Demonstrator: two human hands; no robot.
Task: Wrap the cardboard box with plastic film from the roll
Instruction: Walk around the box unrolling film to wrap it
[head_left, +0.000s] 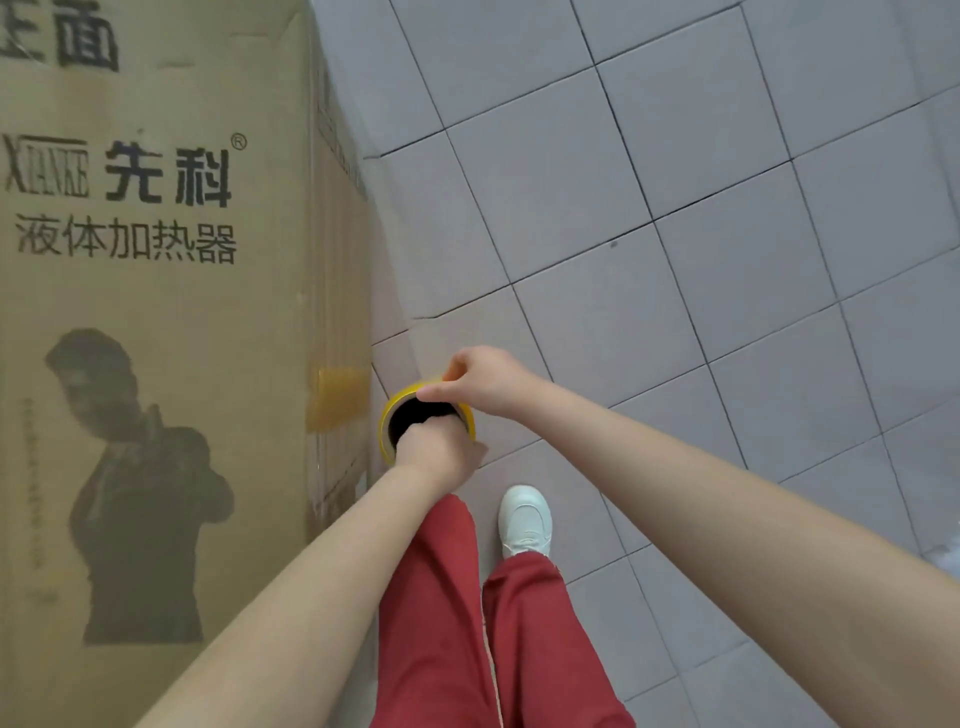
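A tall brown cardboard box (156, 312) with black printed characters and a printed figure fills the left side. Clear film lies over its right face, and a yellowish patch (337, 397) sits on that face near the corner. A roll (388, 415) with a yellow rim and a dark core hangs low beside that corner, just above the floor. My left hand (436, 449) grips the roll at its near side, fingers reaching into the core. My right hand (483, 376) pinches the roll's far upper rim. The rest of the roll is hidden under my hands.
Grey tiled floor (701, 234) with dark grout lines spreads to the right of the box. My legs in red trousers (467, 623) and a white shoe (524, 519) stand just below the hands, close to the box's corner.
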